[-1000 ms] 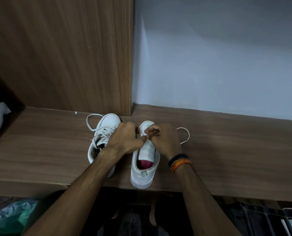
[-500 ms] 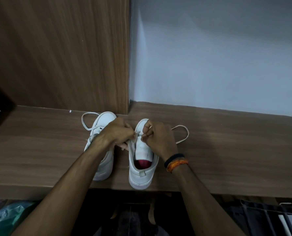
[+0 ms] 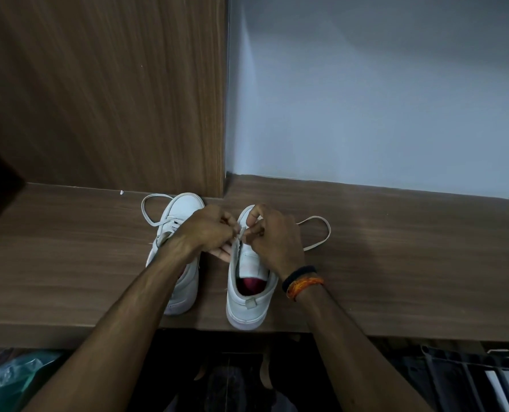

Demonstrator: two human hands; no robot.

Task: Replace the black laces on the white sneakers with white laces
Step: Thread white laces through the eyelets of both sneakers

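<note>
Carrying two white sneakers on a brown wood-grain surface (image 3: pixel 396 263). Sitting side by side near the front edge: left sneaker (image 3: pixel 184 281), right sneaker (image 3: pixel 248 304). Trailing off the right sneaker onto the surface, a white lace loop (image 3: pixel 321 233); beside the left sneaker's toe, another loop (image 3: pixel 149 209).

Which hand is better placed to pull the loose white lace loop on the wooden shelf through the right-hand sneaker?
Probably the right hand: the loose white lace loop trails out beside it, while the left hand sits across the white right-hand sneaker.
</note>
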